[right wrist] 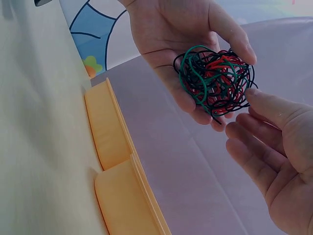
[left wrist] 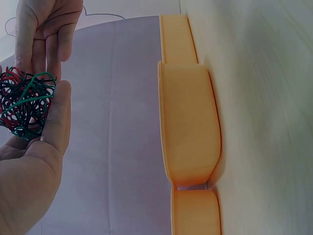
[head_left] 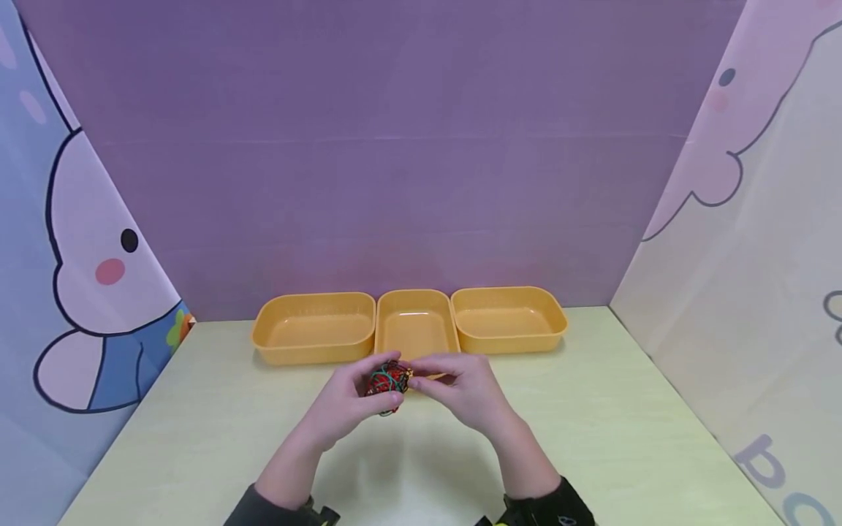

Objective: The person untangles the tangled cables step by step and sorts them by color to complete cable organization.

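Note:
A tangled ball of thin wires (head_left: 387, 378) in red, green and black is held up above the pale table. My left hand (head_left: 342, 405) cradles the ball from the left, thumb on the near side and fingers on the far side. From the right, my right hand (head_left: 468, 391) pinches the ball's edge with thumb and fingers, where a small yellowish bit shows. In the right wrist view the wire ball (right wrist: 215, 81) rests against the left palm and fingers, and the right thumb (right wrist: 274, 107) touches its rim. Which strand is pinched cannot be made out.
Three yellow trays stand in a row along the back of the table (head_left: 625, 438): a left tray (head_left: 316, 354), a middle tray (head_left: 416, 299) and a right tray (head_left: 513, 343). The middle one is partly behind the hands. A purple backdrop (head_left: 395, 183) and printed side panels enclose the table.

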